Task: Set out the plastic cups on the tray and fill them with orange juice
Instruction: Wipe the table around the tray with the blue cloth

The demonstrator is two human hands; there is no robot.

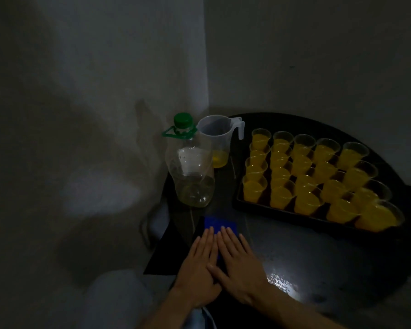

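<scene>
Both hands, left [201, 264] and right [239, 264], lay spread flat on a blue rectangular cloth [220, 225], clear plastic cups [301, 179] brimmed with orange juice on a dark rectangular tray [282, 213], no legible writing.

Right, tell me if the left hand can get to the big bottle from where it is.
Probably yes. The left hand lies flat on the blue cloth, holding nothing, and the bottle stands just beyond it on the table with only bare tabletop between them.
</scene>
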